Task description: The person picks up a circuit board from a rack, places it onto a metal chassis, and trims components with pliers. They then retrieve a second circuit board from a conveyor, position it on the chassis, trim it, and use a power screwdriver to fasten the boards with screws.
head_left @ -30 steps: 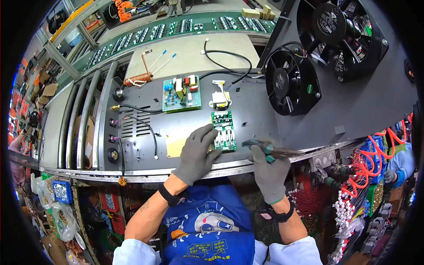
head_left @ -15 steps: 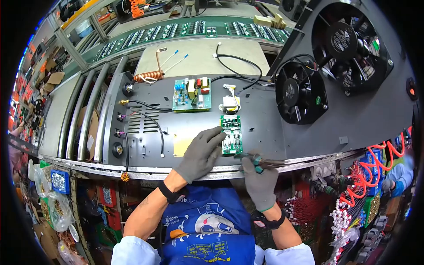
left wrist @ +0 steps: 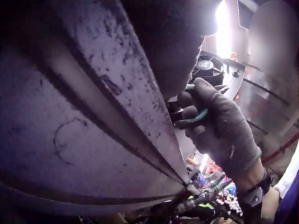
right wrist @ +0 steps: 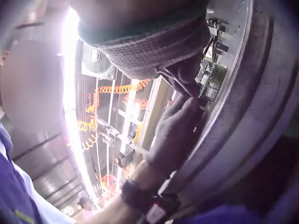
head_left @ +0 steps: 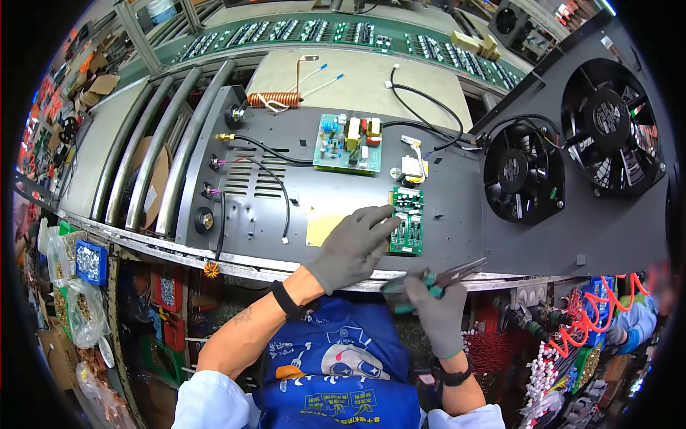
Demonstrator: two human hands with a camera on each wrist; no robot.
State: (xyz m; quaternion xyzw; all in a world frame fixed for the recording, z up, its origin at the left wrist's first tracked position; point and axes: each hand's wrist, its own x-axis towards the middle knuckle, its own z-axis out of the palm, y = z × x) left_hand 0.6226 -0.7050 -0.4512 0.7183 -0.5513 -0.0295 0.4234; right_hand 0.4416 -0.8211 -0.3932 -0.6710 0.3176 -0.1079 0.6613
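Observation:
In the head view my gloved left hand [head_left: 354, 247] lies over the grey metal panel [head_left: 457, 236], its fingertips at the left edge of a small green circuit board [head_left: 406, 239]. The right wrist view shows this left hand [right wrist: 175, 135] from the side, close to the board. My gloved right hand [head_left: 441, 318] holds teal-handled pliers [head_left: 463, 272] at the panel's front edge. Their tips point right, away from the board. Teal handle parts show between the fingers of the right hand [left wrist: 224, 123] in the left wrist view.
A larger circuit board [head_left: 348, 143], a small transformer [head_left: 411, 170] and a copper coil [head_left: 273, 99] sit farther back. Two black fans [head_left: 513, 169] stand on the right. Metal rollers [head_left: 191, 143] run along the left. Parts bins [head_left: 91, 262] hang below the table edge.
The head view has shifted, so the panel appears farther right. My right hand has drawn the pliers down and back to the front edge. My left hand has stayed at the small board.

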